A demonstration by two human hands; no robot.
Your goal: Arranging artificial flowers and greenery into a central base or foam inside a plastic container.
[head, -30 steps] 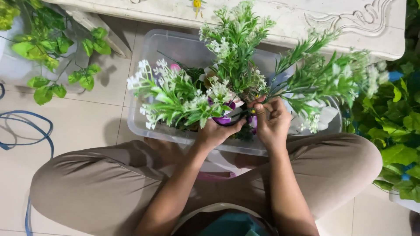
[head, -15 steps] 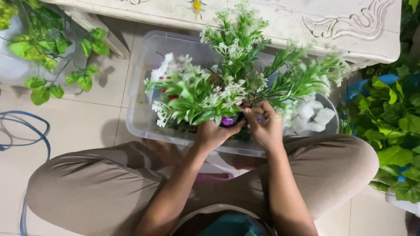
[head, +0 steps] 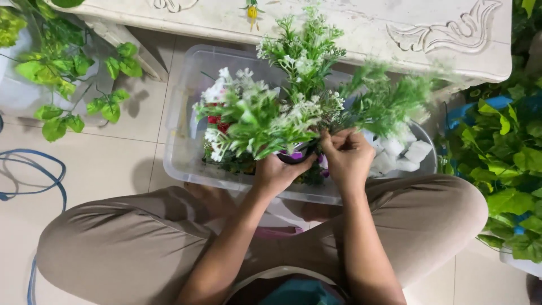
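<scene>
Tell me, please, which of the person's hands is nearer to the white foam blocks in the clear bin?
Right. The right hand is just beside the white foam blocks; the left hand grips the small purple pot farther away.

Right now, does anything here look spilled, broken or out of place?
Nothing stands out. Both hands, left and right, hold the flower bunch over the clear plastic bin. White blocks lie inside the bin. A blue cable loops on the floor.

Both hands, left hand (head: 278,172) and right hand (head: 347,155), clasp a green artificial bouquet (head: 282,113) above a clear tub (head: 186,135).
</scene>
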